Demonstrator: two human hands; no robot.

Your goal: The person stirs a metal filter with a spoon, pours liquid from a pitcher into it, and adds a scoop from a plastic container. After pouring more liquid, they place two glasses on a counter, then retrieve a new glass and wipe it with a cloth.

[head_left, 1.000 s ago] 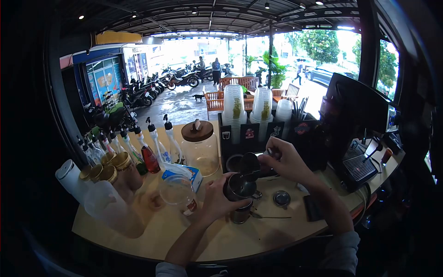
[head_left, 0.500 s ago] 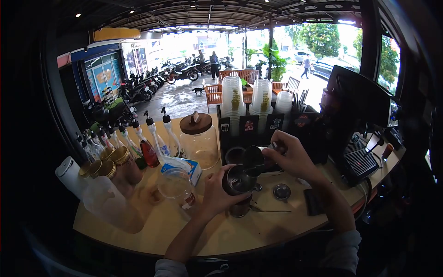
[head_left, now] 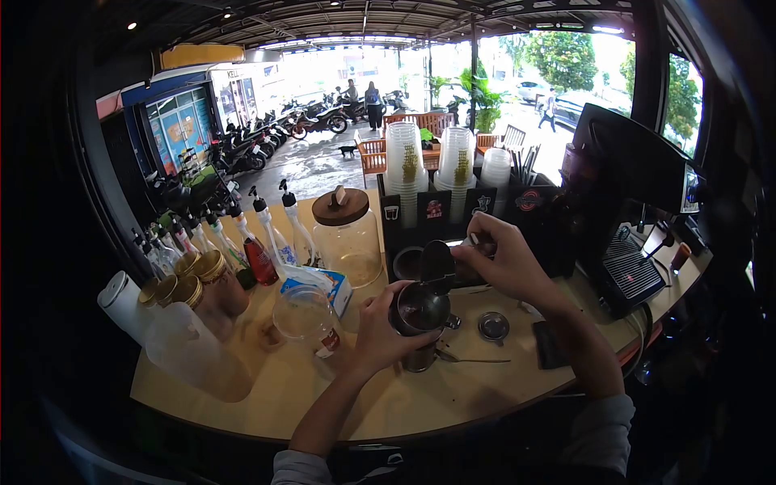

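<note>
My left hand is wrapped round a dark, round metal cup, its open mouth facing up toward me. Below that cup a metal jug with a side handle shows in part; whether the two touch is hidden. Closed on the handle of a small dark pitcher is my right hand. The pitcher tips over the cup's far rim, its lip close to it. A long thin spoon lies to the right of the jug, with a small round metal piece behind it.
Left of my hands stand a clear plastic pitcher, a tissue pack, a wooden-lidded jar and several pump bottles. Stacked cups rise at the back. A coffee machine occupies the right side.
The pitcher in my right hand has tipped further, turning its opening more upright over the cup. The cup in my left hand shows more of its inside.
</note>
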